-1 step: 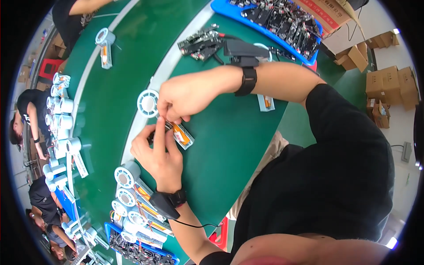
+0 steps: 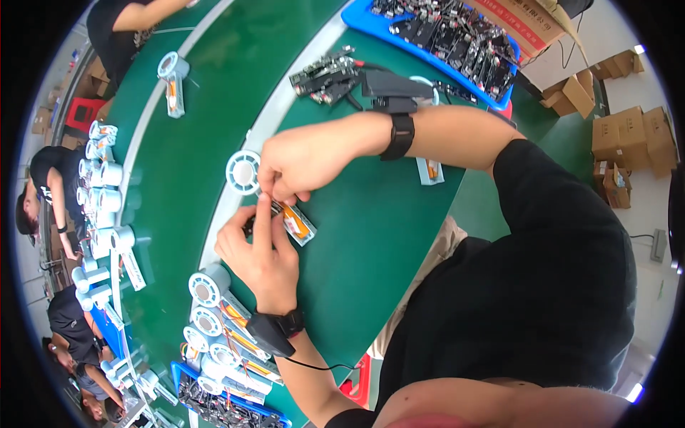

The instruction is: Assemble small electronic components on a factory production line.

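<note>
A pale blue handheld fan lies on the green table in front of me, its round head (image 2: 243, 172) on the far side and its opened handle (image 2: 300, 227) nearer, with an orange part inside. My left hand (image 2: 262, 260) bends over the middle of the fan and steadies it, index finger stretched toward the neck. A dark piece shows under its fingers, partly hidden. My right hand (image 2: 300, 165) is pinched at the neck, its fingertips close to the left index tip. Whatever lies in that pinch is hidden.
Several similar fans (image 2: 207, 287) line up left of my left hand, beside a blue tray (image 2: 178, 378) of circuit boards. Loose boards (image 2: 325, 78) and a larger blue tray (image 2: 357, 16) lie beyond my right arm. Across the belt, people work near more fans (image 2: 123, 239).
The whole view shifts very slightly. Both hands keep their places on the fan, with no visible change of grip.
</note>
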`<action>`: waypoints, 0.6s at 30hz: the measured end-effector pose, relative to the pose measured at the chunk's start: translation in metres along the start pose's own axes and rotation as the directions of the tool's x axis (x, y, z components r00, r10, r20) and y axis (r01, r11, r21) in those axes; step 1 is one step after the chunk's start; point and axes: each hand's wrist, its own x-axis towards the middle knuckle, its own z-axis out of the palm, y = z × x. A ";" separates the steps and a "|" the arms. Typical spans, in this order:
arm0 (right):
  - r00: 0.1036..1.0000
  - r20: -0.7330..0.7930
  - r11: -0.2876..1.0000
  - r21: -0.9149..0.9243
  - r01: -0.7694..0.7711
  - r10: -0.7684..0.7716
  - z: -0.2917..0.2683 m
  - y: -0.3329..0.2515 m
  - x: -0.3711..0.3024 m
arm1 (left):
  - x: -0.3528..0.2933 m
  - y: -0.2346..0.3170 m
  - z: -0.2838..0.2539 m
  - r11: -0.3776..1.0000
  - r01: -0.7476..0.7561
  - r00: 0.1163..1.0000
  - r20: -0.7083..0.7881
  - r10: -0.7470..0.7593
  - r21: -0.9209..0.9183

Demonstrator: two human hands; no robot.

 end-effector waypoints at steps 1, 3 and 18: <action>1.000 -0.010 1.000 -0.019 0.007 -0.007 0.002 0.001 0.000 | -0.003 0.001 -0.001 1.000 -0.006 1.000 -0.002 0.006 0.019; 0.999 -0.022 0.999 0.043 -0.022 0.023 0.003 0.002 0.001 | -0.002 0.001 0.001 0.998 -0.018 1.000 -0.006 0.018 0.054; 0.994 -0.109 0.998 -0.049 -0.027 0.022 0.010 -0.011 0.001 | -0.012 -0.010 0.009 0.995 -0.028 0.993 -0.111 0.038 0.091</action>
